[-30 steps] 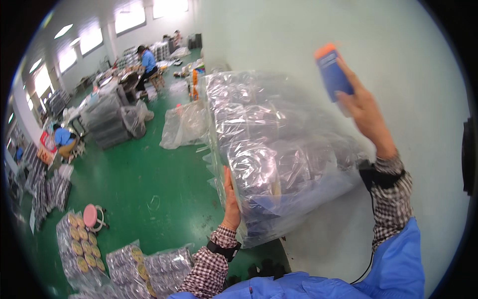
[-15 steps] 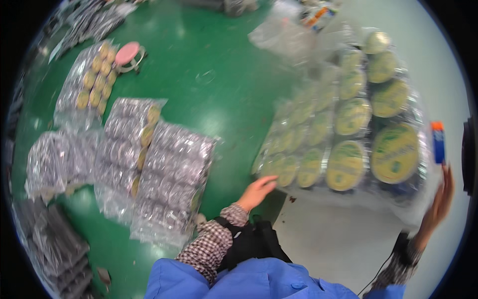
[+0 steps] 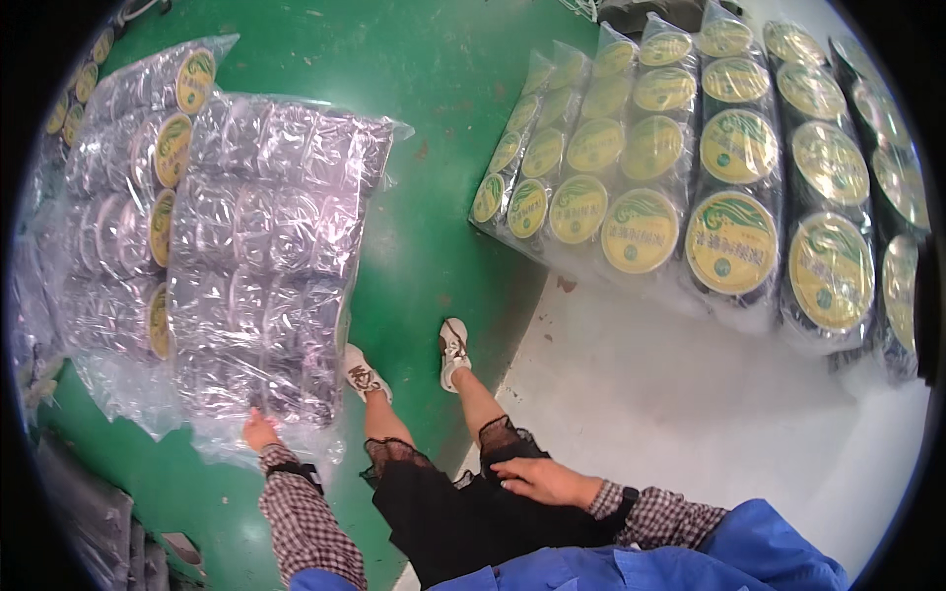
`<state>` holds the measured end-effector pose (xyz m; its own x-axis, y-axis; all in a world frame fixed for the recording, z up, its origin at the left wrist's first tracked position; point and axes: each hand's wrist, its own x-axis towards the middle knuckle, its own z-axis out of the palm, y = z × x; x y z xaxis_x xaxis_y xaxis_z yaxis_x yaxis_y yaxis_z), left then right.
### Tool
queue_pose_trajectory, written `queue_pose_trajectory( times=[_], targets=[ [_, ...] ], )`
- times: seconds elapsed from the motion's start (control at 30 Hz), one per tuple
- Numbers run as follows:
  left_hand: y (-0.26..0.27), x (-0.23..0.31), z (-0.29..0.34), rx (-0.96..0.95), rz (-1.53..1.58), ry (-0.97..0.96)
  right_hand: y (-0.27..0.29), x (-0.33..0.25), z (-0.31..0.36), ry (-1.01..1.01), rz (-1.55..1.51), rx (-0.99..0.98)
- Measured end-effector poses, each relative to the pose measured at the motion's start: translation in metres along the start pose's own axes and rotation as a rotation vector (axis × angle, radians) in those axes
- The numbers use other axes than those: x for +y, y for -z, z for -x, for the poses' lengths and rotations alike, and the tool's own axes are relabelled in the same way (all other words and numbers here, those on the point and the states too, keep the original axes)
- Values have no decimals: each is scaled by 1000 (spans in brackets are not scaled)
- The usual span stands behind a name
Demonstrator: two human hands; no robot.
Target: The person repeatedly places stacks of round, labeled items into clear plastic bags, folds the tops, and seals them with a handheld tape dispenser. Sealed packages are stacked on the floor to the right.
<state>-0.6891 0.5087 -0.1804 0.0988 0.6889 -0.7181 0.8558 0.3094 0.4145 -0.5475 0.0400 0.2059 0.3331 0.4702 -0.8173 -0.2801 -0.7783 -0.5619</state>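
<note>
Plastic bag [image 3: 266, 246] in the head view, clear and shiny, with rows of round, dark things inside, flat on the green floor [image 3: 424, 187]. Left hand [image 3: 260, 430] at the near edge of the plastic bag, fingertips up against the wrap. Fingers bent a little; cannot tell if pinching the wrap or only touching. Right hand [image 3: 547, 483] well to the right of the plastic bag and a bit nearer, over the black skirt [image 3: 443, 512]. Fingers long and loose, not pinching. Checked sleeves [image 3: 305, 522] with dark bands [image 3: 626, 502] near both wrists, and a blue top [image 3: 611, 576], nearer than the plastic bag.

Left of the plastic bag and partly under it, one more shiny bundle [image 3: 103, 217], with four round yellow labels [image 3: 172, 150] in a line down the side by the plastic bag. Two pale shoes [image 3: 454, 347] to the right of the plastic bag, one just beside its near corner, one farther off.

Farther right of the plastic bag, past a strip of floor, a white desk [image 3: 601, 394]. On the desk, a big wrapped bundle [image 3: 690, 158] with lots of round yellow and green tops. Nearer than the plastic bag and to its left, a dark grey stack [image 3: 89, 507].
</note>
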Motion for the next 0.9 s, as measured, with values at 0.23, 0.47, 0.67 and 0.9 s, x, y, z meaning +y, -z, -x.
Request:
queue_pose_trajectory(
  times=[0.23, 0.47, 0.67, 0.9],
  targets=[
    [15, 178, 261, -709, 641, 150, -24, 54, 15, -85, 138, 356],
    [8, 381, 441, -1371, 1109, 341, -41, -46, 44, 245, -774, 364],
    [57, 402, 459, -1263, 1118, 357, 43, -166, 156, 840, -1475, 308],
    [-17, 338, 515, -1184, 380, -86, 115, -152, 170, 894, -1584, 752]
  ],
)
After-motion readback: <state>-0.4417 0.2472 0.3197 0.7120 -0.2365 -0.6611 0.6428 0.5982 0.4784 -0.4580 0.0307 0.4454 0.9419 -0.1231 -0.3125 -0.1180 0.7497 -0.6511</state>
